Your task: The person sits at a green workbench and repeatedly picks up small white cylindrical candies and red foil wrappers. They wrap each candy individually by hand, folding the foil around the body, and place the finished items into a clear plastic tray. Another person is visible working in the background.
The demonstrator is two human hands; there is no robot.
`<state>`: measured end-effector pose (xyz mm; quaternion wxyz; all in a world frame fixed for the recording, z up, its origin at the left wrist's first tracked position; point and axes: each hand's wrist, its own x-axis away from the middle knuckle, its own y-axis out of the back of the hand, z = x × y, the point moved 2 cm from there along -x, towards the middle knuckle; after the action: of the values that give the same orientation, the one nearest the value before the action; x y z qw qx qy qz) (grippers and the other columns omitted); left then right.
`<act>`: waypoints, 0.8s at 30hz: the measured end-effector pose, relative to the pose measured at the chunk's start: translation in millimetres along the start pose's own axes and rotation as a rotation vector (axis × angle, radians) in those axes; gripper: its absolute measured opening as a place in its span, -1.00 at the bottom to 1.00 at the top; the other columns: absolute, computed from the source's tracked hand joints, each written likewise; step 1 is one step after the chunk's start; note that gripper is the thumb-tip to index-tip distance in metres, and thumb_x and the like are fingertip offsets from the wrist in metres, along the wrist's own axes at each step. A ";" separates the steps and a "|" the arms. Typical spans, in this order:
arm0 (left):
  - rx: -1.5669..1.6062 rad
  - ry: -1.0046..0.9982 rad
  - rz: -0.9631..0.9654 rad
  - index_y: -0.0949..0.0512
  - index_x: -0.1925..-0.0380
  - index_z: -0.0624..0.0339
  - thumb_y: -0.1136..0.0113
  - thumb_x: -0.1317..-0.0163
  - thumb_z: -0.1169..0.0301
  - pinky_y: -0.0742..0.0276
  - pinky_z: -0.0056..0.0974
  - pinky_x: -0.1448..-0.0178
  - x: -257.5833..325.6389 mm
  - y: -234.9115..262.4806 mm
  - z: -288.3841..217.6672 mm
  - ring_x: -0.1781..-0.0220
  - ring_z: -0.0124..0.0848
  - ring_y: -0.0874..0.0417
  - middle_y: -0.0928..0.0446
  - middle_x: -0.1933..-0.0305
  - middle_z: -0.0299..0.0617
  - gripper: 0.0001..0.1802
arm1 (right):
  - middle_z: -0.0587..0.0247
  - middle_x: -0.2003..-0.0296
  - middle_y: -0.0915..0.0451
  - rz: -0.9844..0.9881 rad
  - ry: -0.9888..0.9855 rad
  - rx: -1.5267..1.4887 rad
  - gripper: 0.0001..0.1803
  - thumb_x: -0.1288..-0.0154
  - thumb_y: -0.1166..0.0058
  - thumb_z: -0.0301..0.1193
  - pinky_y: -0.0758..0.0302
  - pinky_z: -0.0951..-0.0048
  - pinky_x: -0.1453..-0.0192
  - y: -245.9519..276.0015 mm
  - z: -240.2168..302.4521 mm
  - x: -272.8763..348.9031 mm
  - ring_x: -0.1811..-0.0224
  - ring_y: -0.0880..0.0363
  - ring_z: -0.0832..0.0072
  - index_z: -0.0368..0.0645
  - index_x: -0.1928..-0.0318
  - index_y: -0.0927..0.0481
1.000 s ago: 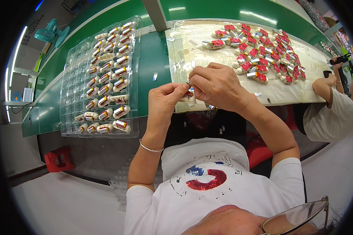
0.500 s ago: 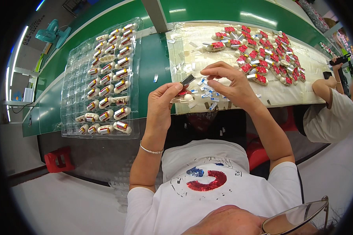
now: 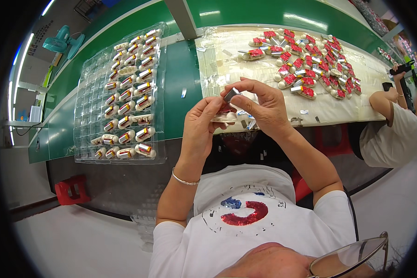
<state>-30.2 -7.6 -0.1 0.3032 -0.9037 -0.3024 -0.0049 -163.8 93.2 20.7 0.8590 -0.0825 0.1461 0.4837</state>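
Both my hands meet over the near edge of the covered work mat [image 3: 217,51]. My left hand [image 3: 201,121] is closed in a pinch on a cream rounded casing [image 3: 225,117] with red on it. Against its upper side is a small flat silver battery [image 3: 231,95], dark on its face. My right hand [image 3: 263,104] pinches this battery between thumb and fingers; how it is joined to the casing is hidden by the fingers. Small blue-and-white strips [image 3: 250,124] lie under and beside my right hand.
A clear plastic tray [image 3: 85,102] at left holds rows of casings with silver batteries [image 3: 125,109]. Many red-topped cream casings [image 3: 306,69] are heaped at far right. A metal post [image 3: 180,18] stands behind; another person's arm [image 3: 382,106] rests at the right edge.
My right hand has moved left and closed on the silver battery, where before it hovered apart with fingers curved. My left hand, still holding the casing, has shifted slightly right.
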 end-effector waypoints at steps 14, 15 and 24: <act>-0.697 -0.584 -0.077 -0.48 -0.08 0.40 -0.28 -0.19 0.64 -0.56 -0.36 -0.17 14.7 -12.0 -16.3 -0.07 -0.42 -0.59 -0.58 -0.03 -0.11 -0.57 | 0.24 0.26 -0.68 0.043 0.110 0.166 -0.73 -0.24 -0.23 -0.54 -0.60 0.51 0.19 7.1 19.0 -2.2 0.26 -0.66 0.54 -0.27 0.04 -0.62; -0.651 -0.556 -0.094 -0.49 -0.07 0.40 -0.28 -0.19 0.64 -0.56 -0.36 -0.17 15.5 -12.6 -16.2 -0.07 -0.43 -0.60 -0.58 -0.03 -0.11 -0.59 | 0.22 0.25 -0.67 0.063 0.173 0.255 -0.72 -0.21 -0.24 -0.56 -0.61 0.49 0.19 6.7 23.4 -3.6 0.24 -0.67 0.51 -0.26 0.03 -0.62; -0.458 -0.438 -0.064 -0.58 0.06 0.30 -0.26 -0.22 0.62 -0.61 -0.40 -0.10 17.4 -9.6 -16.5 0.04 -0.51 -0.63 -0.59 -0.01 -0.19 -0.73 | 0.25 0.30 -0.63 0.087 0.448 0.630 -0.67 -0.11 -0.26 -0.52 -0.58 0.41 0.28 3.3 27.4 -4.4 0.27 -0.63 0.32 -0.07 0.06 -0.67</act>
<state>-18.5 -1.2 21.9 0.0192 -0.9180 -0.3800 0.1123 -164.1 99.2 48.0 0.7678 0.0880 0.4750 0.4209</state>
